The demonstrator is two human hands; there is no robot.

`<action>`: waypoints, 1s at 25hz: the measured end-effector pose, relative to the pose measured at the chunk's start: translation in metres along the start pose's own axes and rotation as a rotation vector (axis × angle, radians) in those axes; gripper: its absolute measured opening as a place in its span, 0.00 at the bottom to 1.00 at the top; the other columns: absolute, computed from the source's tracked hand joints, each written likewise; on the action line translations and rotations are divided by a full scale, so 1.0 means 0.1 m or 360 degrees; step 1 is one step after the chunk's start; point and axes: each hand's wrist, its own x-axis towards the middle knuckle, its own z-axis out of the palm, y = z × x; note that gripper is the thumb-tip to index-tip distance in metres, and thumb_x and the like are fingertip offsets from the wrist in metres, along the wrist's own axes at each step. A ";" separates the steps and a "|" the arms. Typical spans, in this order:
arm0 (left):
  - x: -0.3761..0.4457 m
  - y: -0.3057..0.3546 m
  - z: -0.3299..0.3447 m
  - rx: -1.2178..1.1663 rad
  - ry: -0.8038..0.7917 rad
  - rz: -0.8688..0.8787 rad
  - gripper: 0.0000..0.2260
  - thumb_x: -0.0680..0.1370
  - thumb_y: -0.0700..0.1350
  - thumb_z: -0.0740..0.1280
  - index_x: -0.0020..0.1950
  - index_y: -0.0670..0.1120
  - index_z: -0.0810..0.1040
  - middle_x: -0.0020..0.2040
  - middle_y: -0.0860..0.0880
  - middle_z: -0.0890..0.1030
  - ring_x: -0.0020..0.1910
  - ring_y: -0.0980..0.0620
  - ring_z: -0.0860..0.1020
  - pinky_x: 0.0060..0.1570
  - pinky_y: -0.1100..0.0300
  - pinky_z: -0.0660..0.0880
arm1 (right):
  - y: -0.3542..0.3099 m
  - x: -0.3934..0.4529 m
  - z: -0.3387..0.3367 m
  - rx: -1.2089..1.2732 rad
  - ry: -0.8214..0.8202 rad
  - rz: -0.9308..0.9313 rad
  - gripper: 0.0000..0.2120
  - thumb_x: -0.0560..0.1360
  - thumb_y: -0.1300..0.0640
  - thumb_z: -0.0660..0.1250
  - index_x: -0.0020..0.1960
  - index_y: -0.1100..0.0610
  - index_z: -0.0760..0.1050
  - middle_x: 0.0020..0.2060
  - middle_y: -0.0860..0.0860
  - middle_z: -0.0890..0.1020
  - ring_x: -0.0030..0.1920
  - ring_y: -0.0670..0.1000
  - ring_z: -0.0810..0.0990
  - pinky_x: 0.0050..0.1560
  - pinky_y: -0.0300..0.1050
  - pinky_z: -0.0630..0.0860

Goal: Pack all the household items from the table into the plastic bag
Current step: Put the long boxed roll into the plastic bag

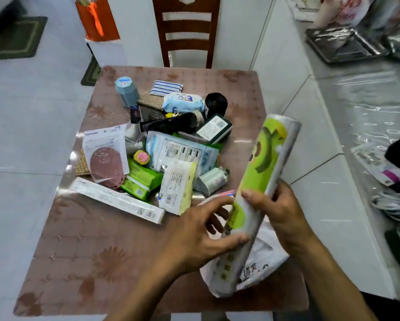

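Note:
A long roll in green avocado-print wrap (267, 163) slants over the table's near right part, its lower end inside the white plastic bag (264, 262). My right hand (277, 207) grips the roll around its middle. My left hand (194, 232) holds the bag's mouth, thumb against the roll's lower part. A heap of household items lies mid-table: a long white box (118, 200), a pink disc in a packet (105, 154), green wipes (141, 179), a yellow-edged tissue pack (177, 189), a blue cup (126, 91).
The table (97, 251) has a brown flowered cloth. A wooden chair (186, 31) stands at its far side. To the right runs a white counter (368, 93) with a metal tray (342, 46), cables and packets. An orange bag (97, 17) stands far left.

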 end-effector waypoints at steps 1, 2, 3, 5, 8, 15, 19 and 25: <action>0.06 -0.12 0.21 0.0019 0.0054 0.0035 0.14 0.72 0.51 0.73 0.55 0.60 0.77 0.48 0.57 0.81 0.44 0.54 0.81 0.44 0.58 0.77 | 0.11 0.01 -0.27 0.0101 0.0145 0.0063 0.27 0.57 0.45 0.80 0.50 0.59 0.79 0.40 0.53 0.86 0.40 0.51 0.85 0.40 0.43 0.80; 0.10 -0.31 0.44 0.0194 0.0086 0.0074 0.09 0.73 0.52 0.71 0.53 0.58 0.79 0.52 0.55 0.81 0.50 0.52 0.81 0.49 0.54 0.77 | 0.23 0.00 -0.52 0.0238 0.0306 0.0083 0.26 0.60 0.47 0.79 0.52 0.60 0.78 0.41 0.53 0.86 0.41 0.51 0.85 0.41 0.42 0.81; 0.13 -0.53 0.64 0.0631 -0.0025 0.0003 0.08 0.73 0.55 0.68 0.50 0.57 0.80 0.58 0.50 0.81 0.57 0.46 0.79 0.53 0.47 0.77 | 0.36 -0.02 -0.72 0.0379 0.0449 0.0071 0.23 0.64 0.51 0.76 0.55 0.60 0.77 0.43 0.52 0.86 0.43 0.50 0.85 0.43 0.41 0.81; 0.24 -1.03 0.97 0.1349 -0.0443 -0.0426 0.17 0.67 0.65 0.68 0.49 0.57 0.83 0.66 0.39 0.77 0.63 0.32 0.75 0.54 0.31 0.74 | 0.61 -0.02 -0.97 0.0372 0.0510 0.0008 0.22 0.67 0.56 0.72 0.59 0.59 0.75 0.48 0.49 0.86 0.49 0.48 0.84 0.52 0.41 0.80; 0.28 -1.55 1.13 0.1572 -0.0539 -0.0674 0.28 0.71 0.52 0.71 0.70 0.49 0.72 0.75 0.32 0.60 0.71 0.26 0.62 0.58 0.33 0.71 | 0.93 0.11 -0.95 -0.0210 0.0156 -0.0022 0.26 0.66 0.49 0.78 0.59 0.58 0.77 0.53 0.45 0.85 0.56 0.45 0.81 0.60 0.43 0.76; 0.21 -1.60 0.48 0.0923 0.0121 -0.0371 0.33 0.59 0.28 0.67 0.64 0.44 0.77 0.64 0.41 0.77 0.56 0.40 0.79 0.48 0.51 0.80 | 1.23 0.54 -0.66 -0.2074 -0.0589 -0.0843 0.29 0.66 0.50 0.64 0.66 0.47 0.65 0.55 0.47 0.79 0.53 0.55 0.77 0.50 0.54 0.70; 0.22 -1.26 0.22 0.0960 0.0140 -0.0287 0.31 0.61 0.33 0.60 0.62 0.47 0.79 0.66 0.48 0.77 0.54 0.41 0.80 0.43 0.55 0.78 | 1.52 0.65 -0.54 -0.2718 -0.0785 -0.0583 0.36 0.66 0.41 0.69 0.71 0.50 0.66 0.62 0.56 0.78 0.60 0.64 0.75 0.64 0.69 0.65; 0.24 -1.13 0.22 0.1059 -0.0158 -0.0403 0.32 0.68 0.34 0.60 0.70 0.55 0.72 0.74 0.55 0.66 0.61 0.44 0.76 0.47 0.55 0.75 | 1.75 0.58 -0.61 -0.2869 -0.0514 0.0018 0.33 0.71 0.51 0.70 0.73 0.53 0.65 0.67 0.64 0.71 0.64 0.68 0.71 0.48 0.64 0.77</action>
